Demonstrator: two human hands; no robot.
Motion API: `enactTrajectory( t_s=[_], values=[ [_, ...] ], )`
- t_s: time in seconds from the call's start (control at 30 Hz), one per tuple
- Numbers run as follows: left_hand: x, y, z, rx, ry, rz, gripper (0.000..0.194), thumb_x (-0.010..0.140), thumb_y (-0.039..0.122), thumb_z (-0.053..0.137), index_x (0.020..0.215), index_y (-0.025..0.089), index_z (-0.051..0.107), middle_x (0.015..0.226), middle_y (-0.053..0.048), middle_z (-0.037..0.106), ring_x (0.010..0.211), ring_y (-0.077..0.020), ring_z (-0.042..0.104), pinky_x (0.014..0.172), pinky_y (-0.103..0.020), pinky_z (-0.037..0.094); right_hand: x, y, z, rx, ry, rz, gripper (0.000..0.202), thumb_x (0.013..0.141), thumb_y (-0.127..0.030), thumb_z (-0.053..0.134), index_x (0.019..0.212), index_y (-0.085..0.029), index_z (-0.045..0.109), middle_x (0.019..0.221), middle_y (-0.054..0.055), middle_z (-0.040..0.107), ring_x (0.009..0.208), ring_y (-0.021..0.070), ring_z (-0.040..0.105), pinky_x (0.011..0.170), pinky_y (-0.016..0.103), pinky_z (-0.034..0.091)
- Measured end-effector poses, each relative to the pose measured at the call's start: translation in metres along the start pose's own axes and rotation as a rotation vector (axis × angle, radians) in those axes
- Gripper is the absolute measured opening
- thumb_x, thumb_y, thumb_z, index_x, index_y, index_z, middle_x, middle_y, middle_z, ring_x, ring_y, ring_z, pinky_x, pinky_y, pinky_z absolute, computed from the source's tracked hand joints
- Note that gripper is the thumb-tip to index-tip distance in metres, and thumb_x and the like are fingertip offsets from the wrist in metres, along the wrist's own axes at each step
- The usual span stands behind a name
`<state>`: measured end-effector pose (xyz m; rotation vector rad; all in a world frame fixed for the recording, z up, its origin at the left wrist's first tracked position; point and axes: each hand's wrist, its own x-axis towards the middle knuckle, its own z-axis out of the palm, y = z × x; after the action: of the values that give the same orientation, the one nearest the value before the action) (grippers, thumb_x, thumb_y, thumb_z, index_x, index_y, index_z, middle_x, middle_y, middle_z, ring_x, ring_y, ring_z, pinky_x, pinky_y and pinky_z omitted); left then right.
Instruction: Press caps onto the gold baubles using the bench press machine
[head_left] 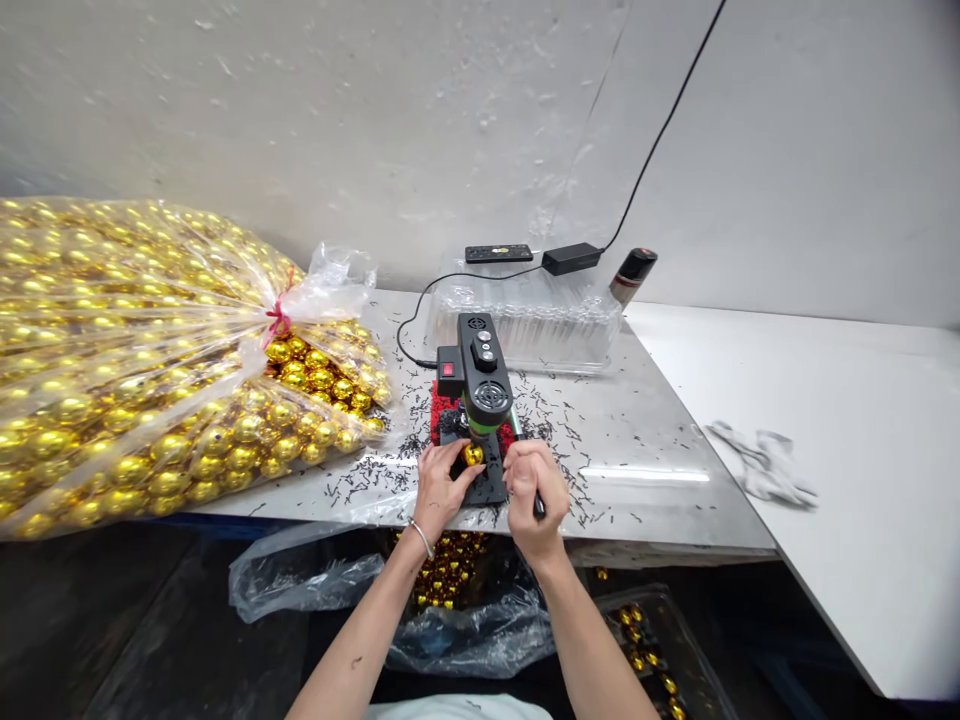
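Observation:
Between the thumb and fingers of my left hand [441,488] sits a shiny gold ball [473,454], under the head of a small black bench drill press [486,370]. The ball is over the machine's dark base plate [487,488]. My right hand [537,490] is wrapped round the machine's lever handle [539,506], whose black end shows below the fist. A red power switch [448,370] is on the machine's left side. Whether a bit touches the ball is hidden.
A big clear bag of gold balls [150,370] lies at left, tied with red string. Behind the machine stands a clear plastic box [555,340] with a power adapter [571,258] on it. Dark shavings litter the table. Below hangs an open bag of balls [450,570]; white gloves [765,465] lie right.

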<state>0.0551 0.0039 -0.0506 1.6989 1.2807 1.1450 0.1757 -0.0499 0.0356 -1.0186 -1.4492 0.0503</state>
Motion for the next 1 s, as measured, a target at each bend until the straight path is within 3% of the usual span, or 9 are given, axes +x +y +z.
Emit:
enactTrajectory(
  t_s=[0.13, 0.33, 0.43, 0.53, 0.67, 0.73, 0.83, 0.93, 1.0],
  values=[
    [0.000, -0.001, 0.001, 0.014, 0.008, 0.011, 0.027, 0.076, 0.029, 0.074, 0.102, 0.026, 0.072, 0.105, -0.006, 0.073, 0.102, -0.0267, 0.061, 0.114, -0.047, 0.024, -0.018, 0.019, 0.004, 0.006, -0.031, -0.117, 0.025, 0.094, -0.015, 0.037, 0.072, -0.021, 0.045, 0.074, 0.002, 0.051, 0.069, 0.0148, 0.050, 0.061, 0.030, 0.042],
    [-0.001, -0.004, 0.001, 0.020, -0.004, 0.025, 0.027, 0.077, 0.029, 0.074, 0.103, 0.024, 0.072, 0.106, -0.007, 0.073, 0.102, -0.0267, 0.062, 0.114, -0.047, 0.025, -0.030, 0.040, 0.015, 0.010, 0.052, -0.183, 0.029, 0.098, -0.021, 0.031, 0.071, -0.021, 0.042, 0.074, 0.001, 0.049, 0.068, 0.0142, 0.054, 0.069, 0.036, 0.045],
    [-0.001, -0.004, 0.000, 0.007, -0.005, 0.008, 0.026, 0.077, 0.033, 0.073, 0.102, 0.025, 0.071, 0.104, -0.007, 0.074, 0.102, -0.0273, 0.062, 0.114, -0.048, 0.025, -0.036, 0.048, 0.018, -0.026, 0.028, -0.244, 0.028, 0.098, -0.021, 0.033, 0.072, -0.021, 0.043, 0.074, 0.000, 0.050, 0.067, 0.0140, 0.055, 0.070, 0.035, 0.046],
    [0.001, -0.002, 0.000, 0.003, -0.004, 0.005, 0.026, 0.077, 0.036, 0.073, 0.101, 0.025, 0.071, 0.101, -0.007, 0.074, 0.101, -0.0275, 0.062, 0.113, -0.049, 0.026, -0.034, 0.045, 0.017, -0.027, 0.024, -0.252, 0.027, 0.096, -0.018, 0.034, 0.071, -0.021, 0.043, 0.072, 0.000, 0.050, 0.066, 0.0140, 0.054, 0.068, 0.035, 0.046],
    [0.002, 0.002, -0.001, -0.007, 0.020, 0.029, 0.027, 0.075, 0.033, 0.075, 0.100, 0.025, 0.071, 0.102, -0.008, 0.074, 0.101, -0.0284, 0.063, 0.113, -0.050, 0.027, -0.011, 0.022, 0.009, 0.014, 0.061, -0.152, 0.028, 0.093, -0.014, 0.037, 0.067, -0.021, 0.043, 0.067, 0.001, 0.050, 0.063, 0.0141, 0.050, 0.058, 0.030, 0.040],
    [-0.008, 0.004, -0.004, 0.005, 0.030, 0.066, 0.028, 0.076, 0.032, 0.075, 0.103, 0.025, 0.071, 0.105, -0.008, 0.073, 0.103, -0.0294, 0.062, 0.112, -0.051, 0.029, 0.003, 0.009, 0.005, 0.013, 0.054, -0.092, 0.029, 0.092, -0.012, 0.039, 0.066, -0.021, 0.044, 0.066, 0.001, 0.050, 0.062, 0.0139, 0.050, 0.055, 0.029, 0.038],
    [-0.044, 0.001, -0.012, 0.116, -0.018, 0.188, 0.032, 0.082, 0.031, 0.069, 0.114, 0.026, 0.067, 0.112, -0.010, 0.071, 0.108, -0.0296, 0.062, 0.110, -0.052, 0.032, 0.014, -0.003, 0.001, 0.011, 0.049, -0.034, 0.030, 0.092, -0.011, 0.040, 0.064, -0.021, 0.043, 0.065, 0.000, 0.049, 0.061, 0.0131, 0.049, 0.055, 0.028, 0.037],
    [-0.087, -0.006, -0.022, 0.261, -0.089, 0.330, 0.037, 0.088, 0.027, 0.061, 0.125, 0.028, 0.060, 0.119, -0.010, 0.069, 0.111, -0.0275, 0.061, 0.110, -0.051, 0.032, 0.009, -0.001, 0.003, 0.025, 0.052, -0.030, 0.029, 0.092, -0.009, 0.040, 0.065, -0.021, 0.044, 0.065, 0.000, 0.048, 0.062, 0.0127, 0.049, 0.056, 0.028, 0.037],
    [-0.101, -0.010, -0.028, 0.324, -0.113, 0.394, 0.042, 0.088, 0.030, 0.061, 0.130, 0.027, 0.057, 0.123, -0.011, 0.067, 0.114, -0.0280, 0.060, 0.111, -0.051, 0.031, 0.003, 0.004, 0.005, 0.045, 0.070, -0.033, 0.030, 0.092, -0.009, 0.040, 0.065, -0.020, 0.044, 0.064, 0.000, 0.049, 0.063, 0.0132, 0.050, 0.056, 0.029, 0.038]
  ],
)
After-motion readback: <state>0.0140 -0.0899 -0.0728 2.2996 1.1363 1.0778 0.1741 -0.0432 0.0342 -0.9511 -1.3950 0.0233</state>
